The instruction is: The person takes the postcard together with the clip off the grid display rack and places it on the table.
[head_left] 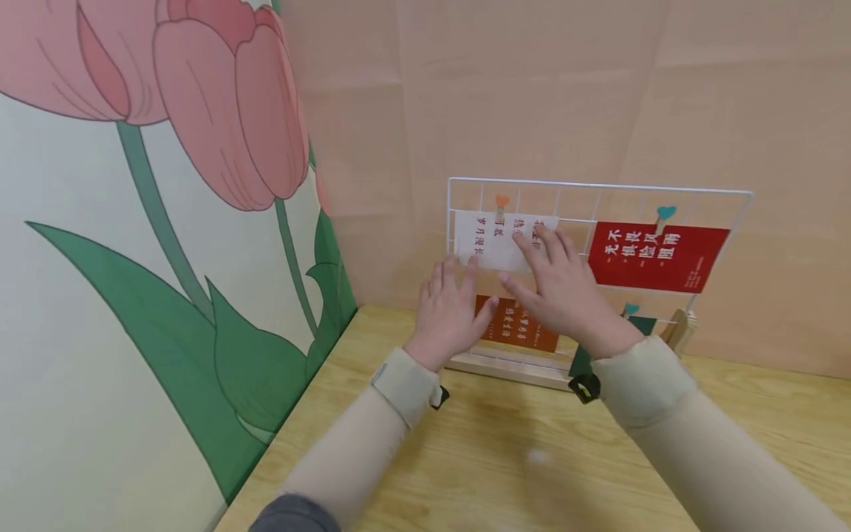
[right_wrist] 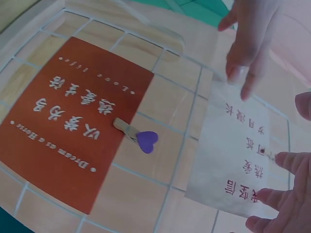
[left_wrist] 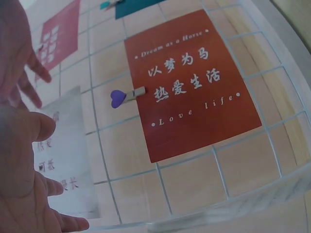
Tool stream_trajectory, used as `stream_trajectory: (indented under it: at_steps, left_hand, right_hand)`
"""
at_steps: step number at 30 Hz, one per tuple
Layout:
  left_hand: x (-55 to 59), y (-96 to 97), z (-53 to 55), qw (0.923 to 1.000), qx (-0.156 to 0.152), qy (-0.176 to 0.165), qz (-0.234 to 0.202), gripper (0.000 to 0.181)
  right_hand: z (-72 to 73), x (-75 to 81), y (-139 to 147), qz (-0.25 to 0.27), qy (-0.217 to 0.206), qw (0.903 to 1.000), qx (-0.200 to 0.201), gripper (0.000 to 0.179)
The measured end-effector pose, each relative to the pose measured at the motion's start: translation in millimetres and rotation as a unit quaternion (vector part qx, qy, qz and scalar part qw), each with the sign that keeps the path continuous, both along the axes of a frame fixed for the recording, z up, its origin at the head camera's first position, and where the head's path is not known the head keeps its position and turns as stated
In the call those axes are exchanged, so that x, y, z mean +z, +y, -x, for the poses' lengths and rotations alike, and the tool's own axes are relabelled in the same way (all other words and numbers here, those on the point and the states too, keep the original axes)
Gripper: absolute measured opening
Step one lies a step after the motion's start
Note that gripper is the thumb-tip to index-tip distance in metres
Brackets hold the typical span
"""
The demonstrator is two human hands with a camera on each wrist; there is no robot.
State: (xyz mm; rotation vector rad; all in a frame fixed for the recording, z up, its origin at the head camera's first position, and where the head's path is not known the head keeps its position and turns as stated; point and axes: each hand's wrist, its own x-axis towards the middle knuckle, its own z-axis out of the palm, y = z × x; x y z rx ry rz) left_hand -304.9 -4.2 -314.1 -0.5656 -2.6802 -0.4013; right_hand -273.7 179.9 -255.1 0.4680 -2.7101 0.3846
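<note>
A white card with dark red characters hangs on a white wire grid, held at its top by an orange-headed clip. My left hand is at the card's lower left corner, fingers spread and fairly straight. Over its right part my right hand reaches with extended fingers, covering some characters. In the right wrist view, the right fingertips overlap the card's edge. Neither hand grips anything. Below hangs an orange-brown card with white lettering and a purple heart clip.
A red card hangs at the grid's right under a teal heart clip. My right wrist partly hides a dark green card. The grid stands in a wooden base on the wood-grain table, near a tulip-painted left wall.
</note>
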Motion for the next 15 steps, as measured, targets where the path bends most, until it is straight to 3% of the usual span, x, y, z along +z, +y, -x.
stream_trajectory:
  at_steps: [8, 15]
  left_hand:
    - [5.0, 2.5, 9.1, 0.997, -0.021, -0.039, -0.063, 0.078]
    - [7.3, 0.9, 13.2, 0.9846, -0.046, -0.055, -0.16, 0.078]
  right_hand:
    - [0.3, 14.4, -0.8, -0.012, 0.02, 0.9997, -0.012, 0.077]
    - [4.0, 38.3, -9.4, -0.011, 0.015, 0.9998, 0.007, 0.073]
